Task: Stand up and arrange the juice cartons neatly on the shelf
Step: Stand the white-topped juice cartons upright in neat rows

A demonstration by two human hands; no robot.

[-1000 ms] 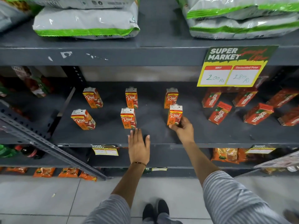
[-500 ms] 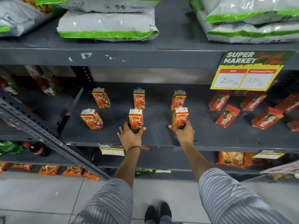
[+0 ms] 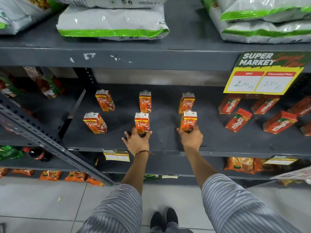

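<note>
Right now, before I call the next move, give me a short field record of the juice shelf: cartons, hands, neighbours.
shelf: grey metal shelf, middle tier
Real cartons: six, all upright, in two rows of three
back row: back-left carton, back-middle carton, back-right carton
front row: front-left carton, front-middle carton, front-right carton
left hand: around base of front-middle carton
right hand: gripping base of front-right carton
neighbours: Maaza cartons to the right, tilted or lying
price sign: hangs from upper shelf edge

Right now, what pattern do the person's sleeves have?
Thin grey and white stripes on both sleeves, seen best in the head view.
</note>
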